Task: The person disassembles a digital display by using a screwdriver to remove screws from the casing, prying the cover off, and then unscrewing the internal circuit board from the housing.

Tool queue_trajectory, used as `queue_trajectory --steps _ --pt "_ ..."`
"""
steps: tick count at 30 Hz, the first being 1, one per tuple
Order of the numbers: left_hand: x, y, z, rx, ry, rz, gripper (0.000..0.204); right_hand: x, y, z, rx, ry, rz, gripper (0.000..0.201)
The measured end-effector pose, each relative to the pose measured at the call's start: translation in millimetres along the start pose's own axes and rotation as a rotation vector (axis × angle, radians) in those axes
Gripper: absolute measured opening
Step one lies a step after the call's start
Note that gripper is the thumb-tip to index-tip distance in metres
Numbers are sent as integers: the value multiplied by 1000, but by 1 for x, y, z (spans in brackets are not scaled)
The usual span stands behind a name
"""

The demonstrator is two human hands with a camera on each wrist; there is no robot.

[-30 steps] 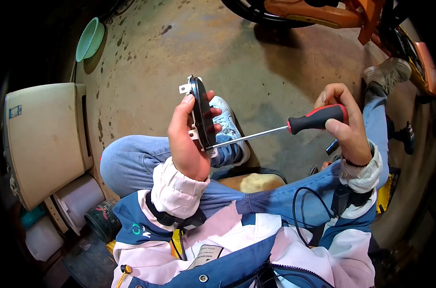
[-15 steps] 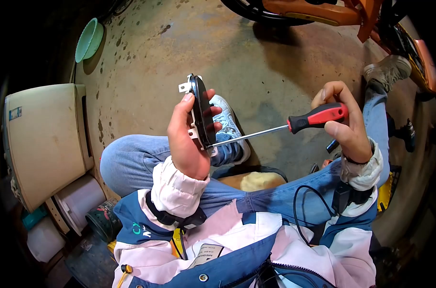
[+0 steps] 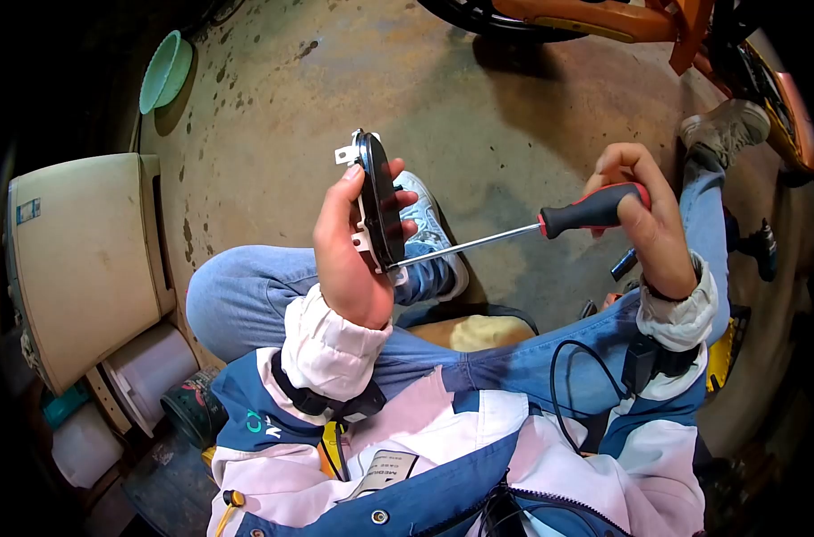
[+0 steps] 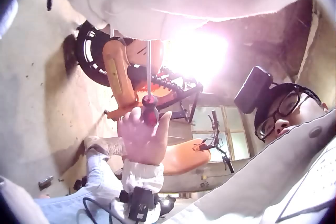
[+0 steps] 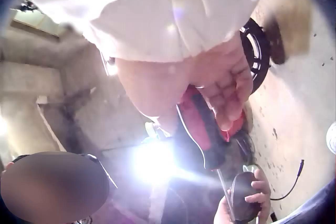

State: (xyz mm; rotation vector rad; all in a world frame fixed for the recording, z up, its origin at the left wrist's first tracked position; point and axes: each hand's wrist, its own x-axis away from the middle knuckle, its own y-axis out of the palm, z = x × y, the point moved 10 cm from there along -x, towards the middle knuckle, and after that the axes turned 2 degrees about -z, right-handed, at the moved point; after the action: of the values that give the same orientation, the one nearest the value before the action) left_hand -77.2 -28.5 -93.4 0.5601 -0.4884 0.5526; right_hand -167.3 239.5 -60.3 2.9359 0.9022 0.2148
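Pointing left, the screwdriver (image 3: 570, 217) lies crosswise to the black panel (image 3: 385, 199).

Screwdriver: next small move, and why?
Probably a slight twist of the screwdriver by the right hand, with light pressure. That hand grips it, its tip appears to meet the near end of the black oval unit, and the left hand holds the unit. Whether the tip is seated is too small to tell.

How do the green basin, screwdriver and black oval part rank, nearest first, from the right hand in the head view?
1. Screwdriver: in the right hand.
2. Black oval part: leftward, in the left hand.
3. Green basin: upper left.
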Motion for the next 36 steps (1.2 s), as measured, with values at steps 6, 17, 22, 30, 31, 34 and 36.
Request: queue_trajectory --steps 6,17,22,30,31,34,36 --pt "-1 -2 -2 -3 -11 16 41 4 -6 9 -9 155 -25 45" --pt "0 1 0 -15 -8 4 39 4 -1 -1 63 143 -44 37" --pt "1 3 1 -18 -2 -5 37 1 -2 -4 3 -21 -130 59" --pt "0 1 0 -12 -8 -6 38 3 -4 -3 83 143 -18 39" --pt "0 1 0 -12 -7 -6 38 5 -4 -1 126 178 -44 36" --pt "0 2 0 -14 -3 -22 38 3 -3 -2 69 102 -40 45" --pt "-1 -1 0 -18 9 5 41 2 -3 -10 60 -52 -30 49"
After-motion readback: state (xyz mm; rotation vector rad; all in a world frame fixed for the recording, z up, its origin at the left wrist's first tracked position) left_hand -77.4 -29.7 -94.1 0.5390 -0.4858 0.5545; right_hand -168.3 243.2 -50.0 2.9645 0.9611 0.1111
